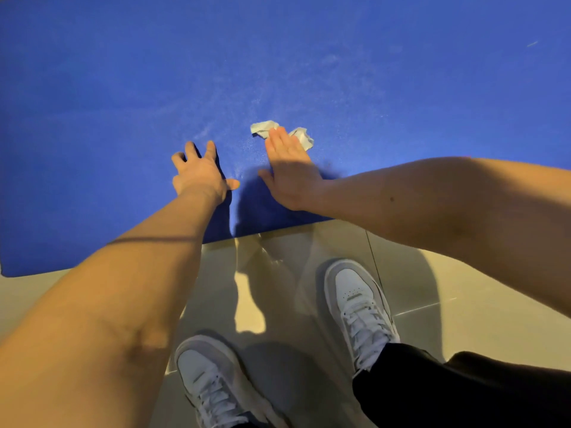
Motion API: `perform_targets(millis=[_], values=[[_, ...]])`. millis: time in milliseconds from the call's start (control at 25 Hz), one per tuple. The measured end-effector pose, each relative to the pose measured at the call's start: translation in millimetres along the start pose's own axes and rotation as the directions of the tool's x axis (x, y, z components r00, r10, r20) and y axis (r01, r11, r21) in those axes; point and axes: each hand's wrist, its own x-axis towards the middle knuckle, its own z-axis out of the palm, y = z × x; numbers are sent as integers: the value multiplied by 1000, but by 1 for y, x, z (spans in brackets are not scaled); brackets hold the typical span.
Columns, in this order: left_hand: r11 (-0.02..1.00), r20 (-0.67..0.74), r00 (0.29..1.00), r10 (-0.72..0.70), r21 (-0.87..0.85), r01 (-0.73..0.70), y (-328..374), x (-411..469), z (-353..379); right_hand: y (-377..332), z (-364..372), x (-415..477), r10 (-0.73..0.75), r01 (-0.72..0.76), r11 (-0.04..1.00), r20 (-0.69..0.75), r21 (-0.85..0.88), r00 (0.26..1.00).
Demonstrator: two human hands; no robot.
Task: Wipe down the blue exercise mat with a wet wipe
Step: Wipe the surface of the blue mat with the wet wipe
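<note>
Position: the blue exercise mat (309,57) lies flat on the tiled floor (463,288) and fills the upper half of the view. Its near edge runs from nine o'clock towards three o'clock, just ahead of the person's two white shoes (358,304).

Hands: the right hand (290,171) is flat, with fingers straight and together, pressing the wet wipe (304,139) onto the mat. The wipe is bunched. It shows at eleven and one o'clock of the fingertips, and the rest is hidden beneath them. The left hand (197,174) rests on the mat at nine o'clock of the right, fingers spread wide, holding nothing.

Condition: faint pale streaks lie on the mat from twelve to one o'clock of the hands. Whether they are damp or residue cannot be told.

Risks, as judged:
- The wipe is pinned by pressure only, not gripped. A fast stroke may leave it behind or roll it tighter, cutting contact area.
- Both hands work close to the near edge. A pull towards six o'clock could drag or curl that edge on the smooth tile.
- Large areas at ten and two o'clock appear untouched. The crouched reach may leave them missed.
- The shoes stand near the edge and could mark it.
</note>
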Motion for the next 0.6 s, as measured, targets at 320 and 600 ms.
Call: perform_targets(millis=[320,600], values=[[993,-15,999,31,-111,-32,-4,0,3,7,1,28,-256,261,965,151,-9,955],[989,52,998,40,-143,-32,-2,5,-18,58,-16,56,318,-316,947,33,-61,947]])
